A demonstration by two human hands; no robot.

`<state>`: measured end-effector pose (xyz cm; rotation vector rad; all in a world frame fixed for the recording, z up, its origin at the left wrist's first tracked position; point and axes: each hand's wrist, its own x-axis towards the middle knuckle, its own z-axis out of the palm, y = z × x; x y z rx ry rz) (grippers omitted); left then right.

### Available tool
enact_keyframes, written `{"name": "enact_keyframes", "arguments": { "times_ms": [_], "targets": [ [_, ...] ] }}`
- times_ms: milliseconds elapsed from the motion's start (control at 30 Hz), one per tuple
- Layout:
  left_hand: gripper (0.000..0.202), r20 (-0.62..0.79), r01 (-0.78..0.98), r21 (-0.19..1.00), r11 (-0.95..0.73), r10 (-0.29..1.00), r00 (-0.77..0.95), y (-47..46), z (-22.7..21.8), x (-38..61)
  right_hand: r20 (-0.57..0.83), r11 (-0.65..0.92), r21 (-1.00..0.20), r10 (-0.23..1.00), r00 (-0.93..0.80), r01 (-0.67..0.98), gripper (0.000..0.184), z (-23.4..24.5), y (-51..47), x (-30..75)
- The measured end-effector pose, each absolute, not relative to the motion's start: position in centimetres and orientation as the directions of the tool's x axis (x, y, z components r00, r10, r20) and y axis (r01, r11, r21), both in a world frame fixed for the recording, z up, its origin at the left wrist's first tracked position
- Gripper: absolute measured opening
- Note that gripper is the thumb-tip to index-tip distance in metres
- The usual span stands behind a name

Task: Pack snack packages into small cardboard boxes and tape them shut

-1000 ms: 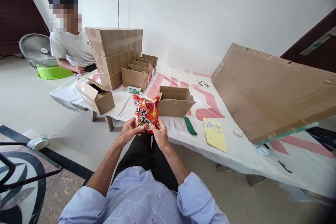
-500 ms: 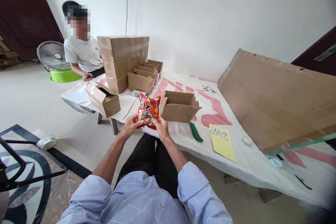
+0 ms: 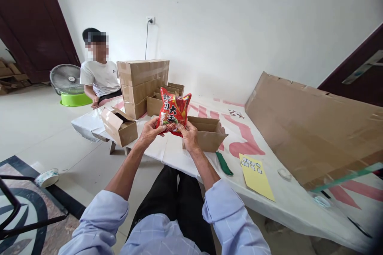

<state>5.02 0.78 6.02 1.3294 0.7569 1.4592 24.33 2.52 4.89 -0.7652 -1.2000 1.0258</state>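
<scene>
Between my two hands is a puffed red food packet (image 3: 174, 109) with black lettering, held upright above the table edge. My left hand (image 3: 151, 130) pinches its lower left corner, thumb across the front. The lower right corner is gripped by my right hand (image 3: 188, 133), its thumb also on the front. Just behind my right hand stands an open cardboard box (image 3: 206, 141), partly hidden by it. More open boxes (image 3: 153, 106) sit behind the packet, mostly covered by it.
Sealed cartons (image 3: 136, 91) are stacked at the back left, a flapped box (image 3: 119, 127) before them. A person (image 3: 100, 77) sits beyond. On the white-covered table (image 3: 179, 163) lie a green-handled tool (image 3: 224, 164) and a yellow sheet (image 3: 256, 177). A large cardboard panel (image 3: 311, 127) leans at right.
Both hands have raised the red packet higher and closer, so it now overlaps the open boxes behind. The head view has tilted up slightly.
</scene>
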Motion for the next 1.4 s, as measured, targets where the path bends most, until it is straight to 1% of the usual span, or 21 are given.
{"name": "enact_keyframes", "arguments": {
  "times_ms": [167,333,433,567,667,833,967,1200,1267,1300,1333,1400],
  "targets": [
    [0.065,0.416,-0.248,0.887,-0.389,0.907,0.066,1.1,7.3,5.0,0.416,0.413,-0.884,0.909,0.035,-0.22,0.056,6.4,3.0,24.3],
    [0.066,0.412,-0.263,0.885,-0.385,0.909,0.056,1.7,6.5,5.2,0.418,0.415,-0.884,0.908,0.03,-0.214,0.056,5.9,3.4,24.5],
    [0.069,0.313,-0.282,0.917,-0.283,0.947,0.066,2.0,4.6,5.3,0.375,0.376,-0.904,0.926,0.043,-0.201,0.055,3.8,3.8,24.5],
    [0.073,0.156,-0.293,0.947,-0.13,0.985,0.068,2.3,1.2,5.3,0.266,0.274,-0.947,0.961,0.073,-0.166,0.054,0.0,4.2,24.2],
    [0.074,0.095,-0.278,0.958,-0.075,0.994,0.062,2.5,-1.0,5.2,0.206,0.217,-0.963,0.975,0.086,-0.157,0.054,-2.4,4.3,23.7],
    [0.079,-0.007,-0.261,0.965,0.019,0.999,0.046,2.1,-3.9,5.0,0.154,0.165,-0.977,0.984,0.084,-0.138,0.057,-5.3,3.8,23.3],
    [0.081,-0.062,-0.262,0.962,0.075,0.996,0.06,0.6,-5.6,4.7,0.119,0.124,-0.986,0.992,0.044,-0.112,0.056,-7.3,2.1,23.6],
    [0.075,-0.09,-0.26,0.959,0.115,0.99,0.105,-2.1,-7.9,4.1,0.075,0.063,-0.992,0.991,-0.108,-0.112,0.056,-9.2,-1.7,24.1],
    [0.074,-0.092,-0.264,0.957,0.118,0.99,0.11,-2.4,-8.1,3.9,0.081,0.067,-0.993,0.986,-0.143,-0.102,0.054,-9.4,-2.5,24.8],
    [0.073,-0.088,-0.268,0.956,0.117,0.989,0.118,-2.5,-8.1,3.7,0.1,0.091,-0.993,0.985,-0.141,-0.071,0.053,-9.4,-2.9,25.5],
    [0.072,-0.082,-0.272,0.955,0.114,0.988,0.129,-2.4,-8.0,3.4,0.134,0.133,-0.991,0.984,-0.119,-0.018,0.051,-9.3,-3.1,26.4],
    [0.068,-0.069,-0.265,0.958,0.108,0.986,0.152,-2.2,-7.7,2.8,0.262,0.263,-0.951,0.965,-0.026,0.164,0.045,-8.8,-3.5,29.0]
  ]
}}
